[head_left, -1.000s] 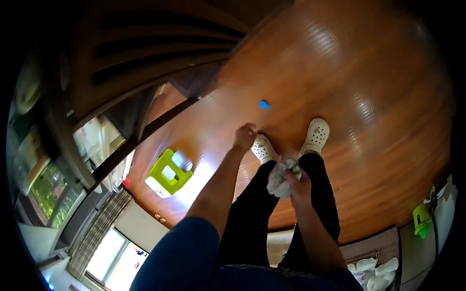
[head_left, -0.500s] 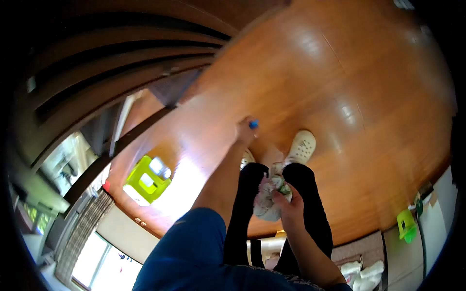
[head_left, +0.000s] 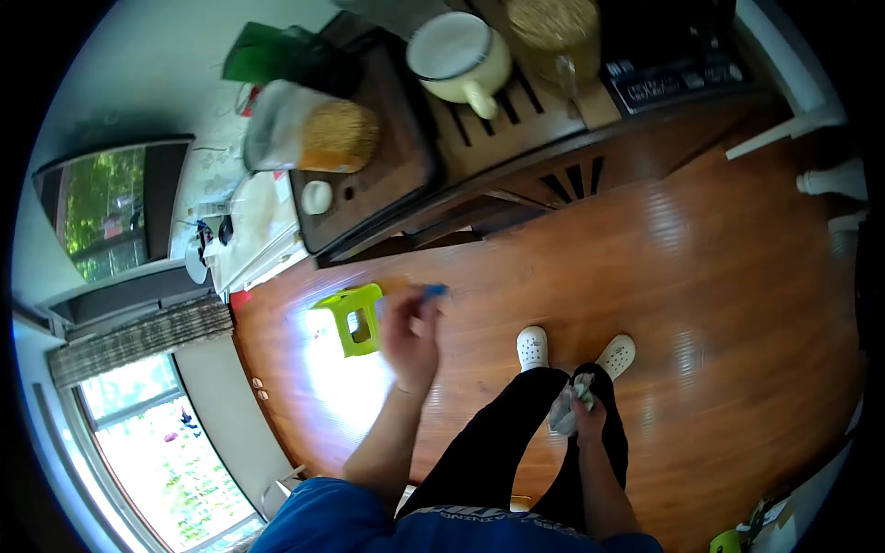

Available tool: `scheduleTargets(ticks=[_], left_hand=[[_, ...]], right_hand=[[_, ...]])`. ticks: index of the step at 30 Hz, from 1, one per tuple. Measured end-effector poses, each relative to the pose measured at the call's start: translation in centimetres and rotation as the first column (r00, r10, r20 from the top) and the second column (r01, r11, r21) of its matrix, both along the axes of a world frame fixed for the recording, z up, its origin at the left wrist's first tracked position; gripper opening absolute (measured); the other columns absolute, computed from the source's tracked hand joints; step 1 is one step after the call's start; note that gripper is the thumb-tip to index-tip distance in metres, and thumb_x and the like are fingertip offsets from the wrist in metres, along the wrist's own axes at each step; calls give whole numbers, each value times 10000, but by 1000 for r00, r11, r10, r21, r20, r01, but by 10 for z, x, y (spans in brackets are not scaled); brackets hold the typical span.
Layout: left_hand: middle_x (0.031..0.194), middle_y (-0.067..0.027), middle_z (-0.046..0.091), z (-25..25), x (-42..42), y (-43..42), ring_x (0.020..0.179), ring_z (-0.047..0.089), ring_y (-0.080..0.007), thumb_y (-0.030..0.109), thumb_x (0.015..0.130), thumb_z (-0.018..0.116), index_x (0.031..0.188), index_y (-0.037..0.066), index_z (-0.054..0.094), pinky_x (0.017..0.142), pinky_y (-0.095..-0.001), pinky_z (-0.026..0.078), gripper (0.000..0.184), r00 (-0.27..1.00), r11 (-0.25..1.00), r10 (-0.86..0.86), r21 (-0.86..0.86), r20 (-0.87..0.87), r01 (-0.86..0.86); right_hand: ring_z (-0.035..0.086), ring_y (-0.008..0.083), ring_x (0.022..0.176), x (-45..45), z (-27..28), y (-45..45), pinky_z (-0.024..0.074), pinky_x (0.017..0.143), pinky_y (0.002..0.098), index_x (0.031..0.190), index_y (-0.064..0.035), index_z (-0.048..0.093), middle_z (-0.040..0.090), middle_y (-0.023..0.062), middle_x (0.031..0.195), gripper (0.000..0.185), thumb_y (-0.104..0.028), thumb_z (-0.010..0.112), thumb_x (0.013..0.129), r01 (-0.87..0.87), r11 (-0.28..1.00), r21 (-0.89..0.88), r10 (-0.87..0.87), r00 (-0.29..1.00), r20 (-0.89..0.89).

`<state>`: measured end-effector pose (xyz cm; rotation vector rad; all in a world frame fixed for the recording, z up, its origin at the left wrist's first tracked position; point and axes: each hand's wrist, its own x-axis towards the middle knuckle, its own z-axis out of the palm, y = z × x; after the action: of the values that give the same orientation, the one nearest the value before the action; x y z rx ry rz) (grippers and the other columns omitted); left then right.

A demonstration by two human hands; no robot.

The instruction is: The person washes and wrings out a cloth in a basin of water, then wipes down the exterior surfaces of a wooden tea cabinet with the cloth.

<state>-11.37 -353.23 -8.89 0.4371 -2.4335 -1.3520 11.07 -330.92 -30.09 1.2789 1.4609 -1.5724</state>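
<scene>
Raised from the floor (head_left: 516, 267) since the earlier frames, the small blue object (head_left: 434, 291) is now carried by the left hand (head_left: 410, 343), and the worktop (head_left: 466, 152) has been brought into view. The blue object is gripped at the ends of the curled left fingers, which are closed on it; it is partly covered by them, and its shape is blurred. In the view, the hand is seen just beside the green stool (head_left: 357, 323).

By the right hand (head_left: 591, 419), a crumpled pale bundle (head_left: 564, 412) is gripped low in front of the dark-trousered legs. The right fingers are closed around it, but their exact placing is hard to make out, and what the bundle is made of cannot be told.

On the worktop, a bag of yellow grains (head_left: 339, 135) and a white round piece (head_left: 317, 196) are borne by a dark tray (head_left: 406, 138). A cream mug (head_left: 452, 60) is set beside the tray. The glass jar (head_left: 553, 32) is cut off by the upper edge, and the contents of the black box (head_left: 678, 85) cannot be seen.
</scene>
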Motion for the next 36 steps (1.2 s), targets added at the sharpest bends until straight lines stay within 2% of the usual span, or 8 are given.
scheduleTargets(ticks=[4,8,12,16,22,25,30,36], left_hand=[[827,-69,595,56,-61,-32,673,549,-81,-10,807,584,955,9,522,586,-191,452,161,974,992,88,104,-209,-68],[773,-50,607,38,-103,-39,617,523,-62,15,795,596,908,-6,564,563,-201,435,119,997,1000,-2,27,-79,4],[865,-70,560,44,-115,-33,600,482,-104,43,748,643,933,30,589,546,-223,404,194,990,888,20,-453,-142,-83],[890,-80,526,61,-101,-33,583,460,-131,50,743,642,953,41,586,534,-229,397,217,946,853,26,-486,-323,-189],[770,-102,507,69,8,-25,566,480,-180,30,763,589,963,49,549,513,-283,401,205,951,931,-309,-198,26,308],[708,-81,559,48,93,-31,595,537,-190,115,796,574,993,23,552,550,-302,445,219,751,848,-489,41,443,528],[776,-70,596,115,165,-43,609,556,-160,131,794,617,1047,36,558,556,-269,469,276,489,646,-745,310,453,698],[808,-105,620,121,150,-102,656,592,-176,111,777,621,993,31,588,593,-281,488,233,580,689,-655,68,484,721]], right_hand=[[560,170,867,8,58,-1,446,749,308,1079,31,565,594,94,1009,431,-193,693,734,0,998,-70,-8,994,-111],[564,185,859,21,86,11,450,740,318,1077,36,555,590,97,984,408,-151,665,732,28,996,-89,-41,987,-154],[572,187,832,12,117,28,453,715,316,1050,45,557,591,93,953,376,-134,642,731,-2,1000,20,6,984,-180],[560,189,867,4,138,45,454,734,322,1066,25,566,585,102,995,328,-131,617,783,61,995,-77,-81,951,-298],[558,213,897,-40,205,23,466,768,334,1109,58,508,565,112,1044,371,-93,606,784,269,936,-229,-320,918,-232],[576,199,874,-53,209,3,472,759,320,1088,41,522,586,102,995,341,-86,611,784,188,882,-432,-327,905,-274],[601,173,828,-74,293,-18,491,718,298,1059,22,538,610,83,945,295,-75,611,791,21,858,-513,-248,891,-380],[611,234,847,-56,371,-4,507,741,350,1096,39,501,607,123,960,305,-43,560,808,189,868,-460,-384,842,-379]])
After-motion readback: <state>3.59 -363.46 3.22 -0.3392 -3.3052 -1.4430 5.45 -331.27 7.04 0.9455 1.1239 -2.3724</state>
